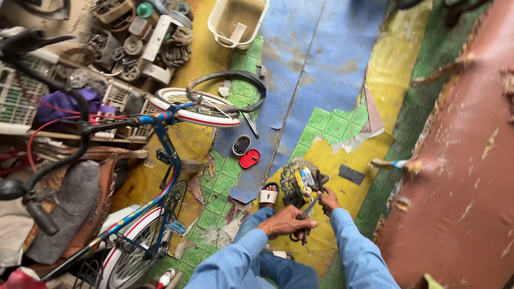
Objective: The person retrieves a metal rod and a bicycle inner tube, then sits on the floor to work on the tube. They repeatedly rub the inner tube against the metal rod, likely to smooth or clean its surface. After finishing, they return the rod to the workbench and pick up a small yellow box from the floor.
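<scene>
2 hands work close together low in the head view, both in light-blue sleeves. Left hand is curled shut round the looped handles of a pair of dark metal scissors, knuckles up; blades angle up & away toward the right hand. Right hand sits just beyond, fingers closed on the near edge of a round, patterned clear-plastic packet w/ blue & yellow contents; how tight that grip is can't be made out. Scissor tip meets the packet right between the 2 hands.

Just left of the left hand, 1 foot in a white slide sandal rests on the floor, a patchwork of blue, yellow & green sheet, torn in spots. Farther out from the left hand, up & left: a small red oval tin lid touching its open dark-lined tin. Beyond those, a black rubber bicycle tyre lies beside the white-rimmed front wheel of a blue bicycle, which stands well left of the hands. Far ahead, a cream plastic tub sits next to a heap of metal parts. Well right of the right hand, a worn reddish-brown peeling surface fills that side.
</scene>
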{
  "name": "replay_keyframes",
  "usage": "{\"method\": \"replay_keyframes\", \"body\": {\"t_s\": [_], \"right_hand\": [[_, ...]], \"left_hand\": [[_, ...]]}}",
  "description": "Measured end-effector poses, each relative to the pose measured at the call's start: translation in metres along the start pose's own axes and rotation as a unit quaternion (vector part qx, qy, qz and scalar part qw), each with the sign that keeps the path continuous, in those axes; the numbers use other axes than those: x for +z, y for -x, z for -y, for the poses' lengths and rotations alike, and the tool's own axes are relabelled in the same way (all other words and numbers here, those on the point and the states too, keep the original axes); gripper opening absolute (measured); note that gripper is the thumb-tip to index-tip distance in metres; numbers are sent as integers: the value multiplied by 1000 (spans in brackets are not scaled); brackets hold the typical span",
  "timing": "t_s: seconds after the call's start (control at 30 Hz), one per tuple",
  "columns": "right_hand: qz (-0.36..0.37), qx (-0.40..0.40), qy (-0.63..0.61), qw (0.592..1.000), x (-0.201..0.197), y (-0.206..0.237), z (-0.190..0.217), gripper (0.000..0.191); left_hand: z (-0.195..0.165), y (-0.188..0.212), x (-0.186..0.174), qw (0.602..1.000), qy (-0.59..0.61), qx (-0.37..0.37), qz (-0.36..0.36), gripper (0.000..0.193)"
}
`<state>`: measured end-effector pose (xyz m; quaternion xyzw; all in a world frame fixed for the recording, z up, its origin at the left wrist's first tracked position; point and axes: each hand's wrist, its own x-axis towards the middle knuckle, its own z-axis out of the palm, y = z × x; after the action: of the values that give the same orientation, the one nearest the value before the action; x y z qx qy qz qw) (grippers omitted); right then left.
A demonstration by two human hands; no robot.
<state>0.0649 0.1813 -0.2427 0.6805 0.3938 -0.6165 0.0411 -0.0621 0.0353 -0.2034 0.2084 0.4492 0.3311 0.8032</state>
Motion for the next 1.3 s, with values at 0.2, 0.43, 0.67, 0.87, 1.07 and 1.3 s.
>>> {"method": "replay_keyframes", "body": {"t_s": [0.2,0.43,0.67,0.87,1.07,1.3], "right_hand": [[30,-204,117,972,13,-31,77,35],[66,-110,183,975,12,-42,184,37],[160,-154,234,946,3,-77,274,33],[262,-173,270,910,5,-111,329,27],[237,-201,405,860,20,-130,352,27],[311,-298,493,756,63,-146,386,31]], "left_hand": [[-49,28,-46,995,31,75,-65,36],[-108,42,-69,979,41,117,-161,39],[-170,15,-50,944,42,115,-306,40],[-199,-23,-30,884,163,140,-416,34],[-186,-57,-39,833,151,206,-490,28],[-174,-77,-78,816,218,260,-468,29]]}}
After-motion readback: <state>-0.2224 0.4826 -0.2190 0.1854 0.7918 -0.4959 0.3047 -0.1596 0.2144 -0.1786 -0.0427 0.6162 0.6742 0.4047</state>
